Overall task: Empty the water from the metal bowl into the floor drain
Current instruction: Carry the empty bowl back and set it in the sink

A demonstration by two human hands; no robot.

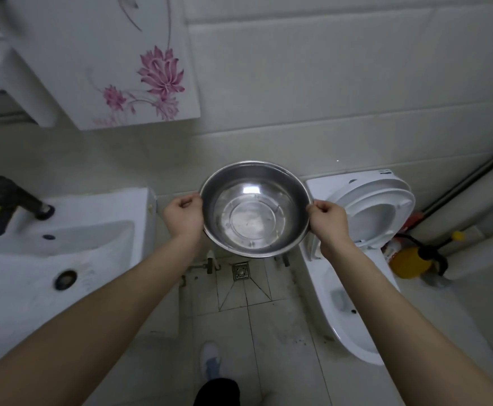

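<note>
Metal bowl [255, 209] sits mid-frame, left hand [184, 215] and right hand [328, 218] each pinching its rim. Floor drain [241, 271] is just below it in frame. Looks like pre-pour: next, tip it slowly over the drain.

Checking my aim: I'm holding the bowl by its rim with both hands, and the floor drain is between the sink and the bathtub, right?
Not quite. The head view shows both hands on the bowl rim, but the drain lies between the sink and a toilet, not a bathtub.
</note>
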